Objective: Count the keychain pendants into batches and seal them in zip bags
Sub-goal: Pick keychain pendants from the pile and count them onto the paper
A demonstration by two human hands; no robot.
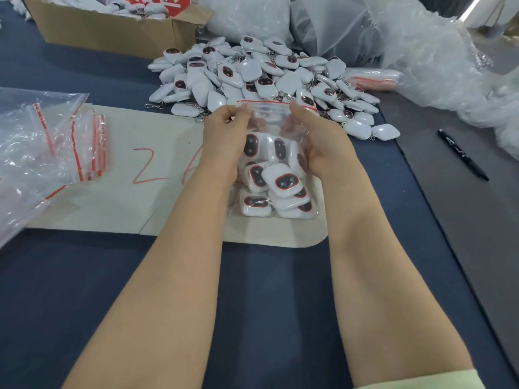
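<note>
Head view: sealing step, by the look of it. Left hand and right hand each pinch the top of the zip bag just under its red strip, fingers curled on the film. The bag lies on a pale card sheet, its lower half packed with pendants; count unreadable. Cannot tell if the strip is closed. Next move probably calls for the 2 hands pressing along the strip end to end. Loose pile sits just beyond, empty bags left, cardboard box far left holding more white pieces.
</note>
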